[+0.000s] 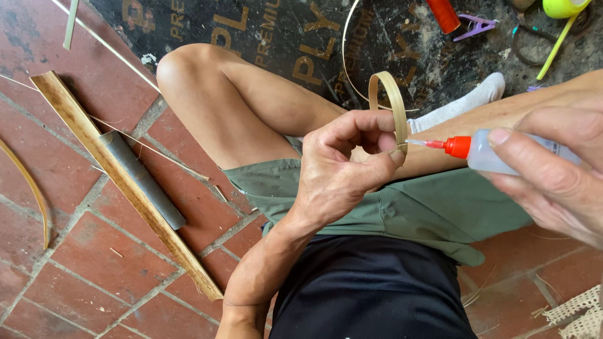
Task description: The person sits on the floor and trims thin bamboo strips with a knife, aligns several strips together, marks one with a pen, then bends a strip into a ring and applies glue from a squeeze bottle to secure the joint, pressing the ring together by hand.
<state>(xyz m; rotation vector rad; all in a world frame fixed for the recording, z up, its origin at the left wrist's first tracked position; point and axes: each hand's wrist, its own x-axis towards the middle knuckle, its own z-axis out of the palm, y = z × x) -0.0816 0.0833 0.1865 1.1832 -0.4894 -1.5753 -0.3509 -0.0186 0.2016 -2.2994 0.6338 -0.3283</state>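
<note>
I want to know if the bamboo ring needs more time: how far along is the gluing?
Done: the bamboo ring is already bent round. In hand: left hand pinches its overlap while right hand aims the glue bottle nozzle there. Left: no glue visible at the joint yet.

Left hand pinching bamboo ring, right hand squeezing glue bottle

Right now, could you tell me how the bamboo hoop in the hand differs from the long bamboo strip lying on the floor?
The bamboo hoop is bent into a small ring; the bamboo strip is long and straight. The hoop is pinched in the left hand; the strip lies on the brick floor. Both are pale tan.
</note>
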